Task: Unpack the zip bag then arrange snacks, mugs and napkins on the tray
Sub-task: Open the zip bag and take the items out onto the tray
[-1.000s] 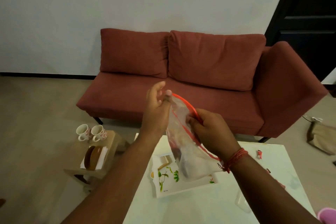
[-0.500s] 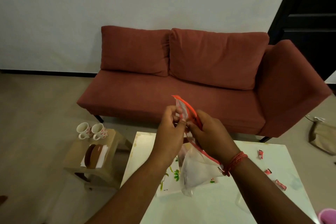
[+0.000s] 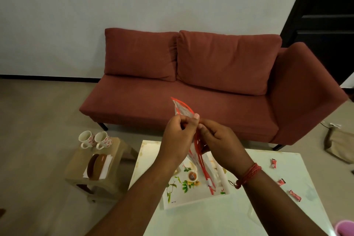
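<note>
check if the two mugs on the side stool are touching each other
Touching. In the head view the left mug and the right mug stand side by side on the wooden stool, their sides meeting with no gap visible between them.

tray (image 3: 172,200) on the table (image 3: 239,216), candies (image 3: 280,181) to its right; left of the table a stool (image 3: 99,184) bears two mugs (image 3: 95,139) behind the napkins (image 3: 104,166); sofa (image 3: 191,86) behind all
</note>
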A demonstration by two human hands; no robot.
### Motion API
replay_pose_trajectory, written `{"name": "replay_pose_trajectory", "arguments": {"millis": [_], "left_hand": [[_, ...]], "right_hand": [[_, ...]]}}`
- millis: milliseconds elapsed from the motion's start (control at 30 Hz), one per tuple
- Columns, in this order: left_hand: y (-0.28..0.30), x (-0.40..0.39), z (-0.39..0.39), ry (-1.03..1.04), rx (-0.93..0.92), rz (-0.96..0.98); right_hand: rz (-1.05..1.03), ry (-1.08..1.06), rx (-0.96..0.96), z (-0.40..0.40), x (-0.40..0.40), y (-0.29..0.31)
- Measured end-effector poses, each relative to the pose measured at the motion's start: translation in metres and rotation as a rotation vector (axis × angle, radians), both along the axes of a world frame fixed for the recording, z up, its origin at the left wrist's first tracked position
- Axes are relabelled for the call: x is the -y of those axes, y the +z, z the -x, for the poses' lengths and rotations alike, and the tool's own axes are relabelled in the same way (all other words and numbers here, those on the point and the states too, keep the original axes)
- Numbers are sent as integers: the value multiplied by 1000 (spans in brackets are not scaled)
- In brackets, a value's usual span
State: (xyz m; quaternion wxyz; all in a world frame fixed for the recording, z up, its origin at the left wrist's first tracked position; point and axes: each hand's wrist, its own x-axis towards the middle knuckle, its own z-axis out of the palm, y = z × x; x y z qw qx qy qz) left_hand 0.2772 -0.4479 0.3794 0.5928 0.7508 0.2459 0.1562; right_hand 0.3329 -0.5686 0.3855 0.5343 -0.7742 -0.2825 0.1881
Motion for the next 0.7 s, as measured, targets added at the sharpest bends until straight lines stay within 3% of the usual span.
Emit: {"name": "replay_pose_trajectory", "arguments": {"millis": [333,533,700], "left_hand": [[2,3,-3,-14,-14,-136],[4,5,-1,-3,28,-121],[4,2,2,-60,54,-132]], "right_hand": [[87,-122,165,-4,-2,-2],[39,-310,93,-7,-1,2],[141,-183,77,-5,-2,2]]}}
